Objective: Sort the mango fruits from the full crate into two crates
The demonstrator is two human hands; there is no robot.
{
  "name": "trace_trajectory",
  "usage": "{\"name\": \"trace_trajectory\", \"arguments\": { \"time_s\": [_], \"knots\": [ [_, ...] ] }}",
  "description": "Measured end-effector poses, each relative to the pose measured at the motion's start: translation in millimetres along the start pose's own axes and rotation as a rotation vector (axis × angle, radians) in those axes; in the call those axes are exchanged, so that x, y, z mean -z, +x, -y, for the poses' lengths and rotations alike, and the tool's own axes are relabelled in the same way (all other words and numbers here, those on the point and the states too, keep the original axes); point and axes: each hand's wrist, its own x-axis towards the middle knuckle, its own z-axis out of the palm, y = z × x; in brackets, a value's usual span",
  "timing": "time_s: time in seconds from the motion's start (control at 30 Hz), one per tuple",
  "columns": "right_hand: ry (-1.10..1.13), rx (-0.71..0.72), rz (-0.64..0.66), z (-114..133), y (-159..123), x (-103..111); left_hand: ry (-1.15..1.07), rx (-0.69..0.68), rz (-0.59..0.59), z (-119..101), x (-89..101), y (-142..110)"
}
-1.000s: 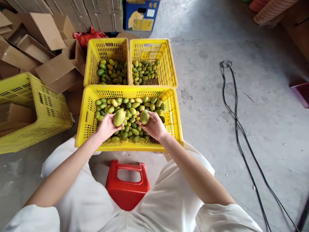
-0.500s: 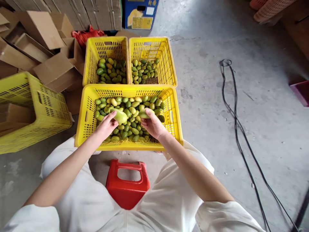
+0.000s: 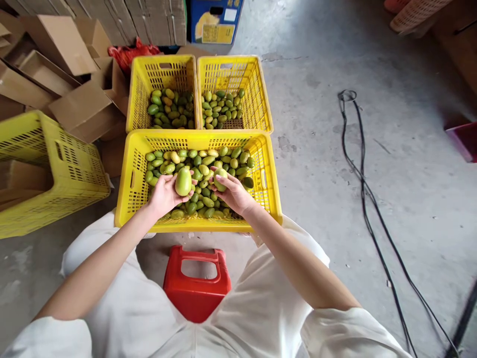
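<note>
My left hand (image 3: 166,194) is closed around a pale green mango (image 3: 183,182), held upright over the big yellow crate (image 3: 197,228). Another green mango (image 3: 220,179) is in my right hand (image 3: 235,193), with the fingers curled around its side. Both hands are above the crate's middle, a small gap apart. Beneath them lie many loose green and yellowish mangoes (image 3: 208,203), partly hidden by my hands.
Two yellow crates (image 3: 163,60) (image 3: 268,107) with more mangoes stand behind the big one. At left are a yellow crate (image 3: 55,169) and cardboard boxes (image 3: 80,107). A red stool (image 3: 197,298) sits between my legs. Black cable (image 3: 363,174) lies on the floor at right.
Both mangoes have been turned in my hands. The left one has gone from lying sideways to upright, and my left palm now faces up more.
</note>
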Motion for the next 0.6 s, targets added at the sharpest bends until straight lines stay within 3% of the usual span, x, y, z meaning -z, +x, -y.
{"name": "trace_trajectory", "arguments": {
  "time_s": [0.23,0.43,0.6],
  "knots": [
    [0.082,-0.056,0.032,-0.4,8.1,3.6,0.04,-0.131,-0.033,6.0,-0.8,3.3],
    [0.055,0.012,-0.029,-2.5,6.4,3.0,0.053,-0.251,-0.142,12.3,7.2,8.9],
    [0.032,0.054,-0.02,-2.7,5.4,4.5,0.001,-0.292,-0.206,8.4,2.5,7.3]
  ]
}}
